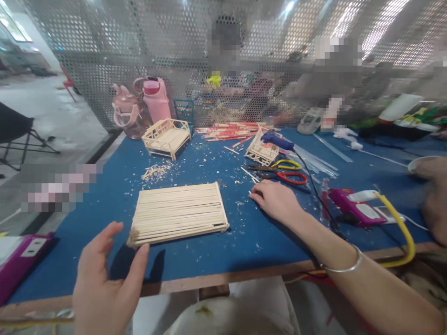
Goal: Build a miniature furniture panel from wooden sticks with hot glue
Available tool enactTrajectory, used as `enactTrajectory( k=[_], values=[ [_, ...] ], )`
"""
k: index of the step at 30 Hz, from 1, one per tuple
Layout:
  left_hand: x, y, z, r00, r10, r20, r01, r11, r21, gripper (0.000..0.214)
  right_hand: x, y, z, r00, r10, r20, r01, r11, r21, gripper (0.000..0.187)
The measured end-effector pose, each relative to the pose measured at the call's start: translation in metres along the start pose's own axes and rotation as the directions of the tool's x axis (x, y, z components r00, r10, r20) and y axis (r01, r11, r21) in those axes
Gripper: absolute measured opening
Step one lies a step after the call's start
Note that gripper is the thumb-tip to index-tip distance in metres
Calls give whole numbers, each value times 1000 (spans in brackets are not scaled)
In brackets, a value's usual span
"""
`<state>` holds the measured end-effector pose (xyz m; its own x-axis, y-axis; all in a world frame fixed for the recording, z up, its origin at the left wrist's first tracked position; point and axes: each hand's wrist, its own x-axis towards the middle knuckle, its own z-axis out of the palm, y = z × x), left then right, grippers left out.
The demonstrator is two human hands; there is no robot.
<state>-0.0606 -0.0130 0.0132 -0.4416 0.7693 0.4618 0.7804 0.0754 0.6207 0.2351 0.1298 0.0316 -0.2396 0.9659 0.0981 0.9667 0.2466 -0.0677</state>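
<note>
We see the stick panel point(179, 211) lying flat at the near middle of the table point(195, 263), probably set there so both hands can reach it. Our left hand point(110, 272) is at its near left corner, thumb and forefinger spread apart, perhaps to steady that edge; we cannot tell whether they touch it. Our right hand point(279, 200) rests to the right, fingers curled; whether they pinch a stick scrap is unclear. Just beyond it lie loop-handled tools point(292, 178), seemingly kept within reach. The glue gun point(279, 139) lies over a small stick frame point(260, 151), maybe propped there. Far left is a miniature stick bench point(167, 137); red-and-pale sticks point(233, 131) lie far, likely as stock.
</note>
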Motion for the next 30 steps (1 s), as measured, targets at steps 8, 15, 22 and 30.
enactTrajectory(
  k=[8, 15, 22, 30],
  values=[
    [-13, 24, 12, 920, 382, -93, -387, 921, -44, 34, -29, -15, 2, 986, -135, -96, 149, 977, 154, 22],
    [-8, 48, 41, 826, 562, 48, -554, 824, -120, 17, -62, -53, -4, 758, -534, -376, 600, 796, 80, 34],
    [-6, 61, 52, 836, 511, 201, -513, 857, -44, 10, -47, -58, -7, 719, -615, -323, 655, 756, 18, 33],
    [-3, 63, 58, 841, 492, 224, -504, 864, -6, 13, -48, -62, -2, 773, -570, -280, 604, 796, 48, 30]
  ],
)
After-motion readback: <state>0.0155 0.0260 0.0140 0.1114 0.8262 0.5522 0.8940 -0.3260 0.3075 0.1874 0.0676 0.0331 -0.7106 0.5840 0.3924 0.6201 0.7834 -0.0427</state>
